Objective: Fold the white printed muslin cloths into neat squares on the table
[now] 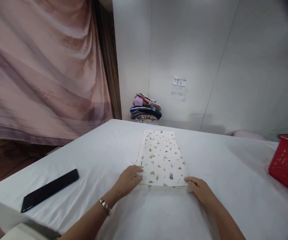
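Observation:
A white folded cloth (162, 156) with a small scattered print in grey, green and brown lies flat on the white-covered table (96, 151). Its layers show along the near edge. At the near left side of the cloth, my left hand (131, 176) grips the edge, its fingertips partly hidden; a ring and a metal bracelet (105, 206) are on that arm. My right hand (199, 187) pinches the near right corner between thumb and fingers. What kind of cloth article it is cannot be made out.
To the left lies a long black flat object (50, 190). A red plastic basket (287, 165) stands at the right edge. Folded clothes (146, 108) are stacked beyond the far edge, by a white wall with paper notes (179, 94). A pink curtain (46, 66) hangs at left.

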`<state>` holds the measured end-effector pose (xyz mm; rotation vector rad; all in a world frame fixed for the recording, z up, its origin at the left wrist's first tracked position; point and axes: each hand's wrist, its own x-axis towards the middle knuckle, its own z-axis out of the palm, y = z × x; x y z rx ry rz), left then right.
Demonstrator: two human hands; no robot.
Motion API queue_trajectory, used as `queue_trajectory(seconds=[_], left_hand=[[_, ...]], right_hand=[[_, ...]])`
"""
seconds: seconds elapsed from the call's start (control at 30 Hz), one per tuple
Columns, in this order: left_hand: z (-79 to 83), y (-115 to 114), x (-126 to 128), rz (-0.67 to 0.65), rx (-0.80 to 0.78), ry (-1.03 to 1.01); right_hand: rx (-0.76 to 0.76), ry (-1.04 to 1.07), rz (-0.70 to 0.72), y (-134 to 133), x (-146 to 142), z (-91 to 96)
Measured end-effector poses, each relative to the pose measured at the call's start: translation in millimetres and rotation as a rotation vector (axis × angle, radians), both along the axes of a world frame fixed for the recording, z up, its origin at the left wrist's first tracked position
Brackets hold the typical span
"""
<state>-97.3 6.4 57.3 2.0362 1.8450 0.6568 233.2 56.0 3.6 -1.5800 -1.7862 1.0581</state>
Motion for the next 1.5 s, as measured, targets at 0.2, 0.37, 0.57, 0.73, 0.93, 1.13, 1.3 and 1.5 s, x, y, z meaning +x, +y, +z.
queue_trajectory(seconds=[0.2, 0.37, 0.57, 0.73, 0.93, 1.13, 1.3, 1.5], left_hand=[[-22.3, 30.9, 8.5, -0.089, -0.014, 0.218], [-41.5, 39.8, 0.6, -0.080, -0.149, 0.256], [-30.7, 34.3, 18.5, -0.058, -0.049, 0.330], [-44.6, 28.0, 19.0, -0.190, -0.045, 0.382], [-43.1, 29.9, 16.6, -0.169, -0.069, 0.408], [-37.5, 12.7, 34.9, -0.286, 0.133, 0.414], [-40.1, 1.7, 39.8, -0.441, 0.033, 0.382], [-43.8, -0.3, 31.4, -0.426, 0.110, 0.412]], right_hand=[[-0.016, -0.018, -0.033, -3.9, 0.6, 4.6], [0.001, -0.024, 0.008, -6.5, -0.8, 8.3], [0.039, -0.004, 0.038, -2.5, -0.1, 5.9], [0.003, 0.009, 0.020, -6.2, -0.5, 10.5], [0.000, -0.001, 0.027, -2.8, 0.5, 7.0], [0.035, -0.003, 0.038, -2.7, 1.4, 8.3], [0.030, 0.011, 0.034, -3.9, 4.2, 10.9], [-0.084, 0.067, 0.031, -5.0, 5.2, 11.5]])
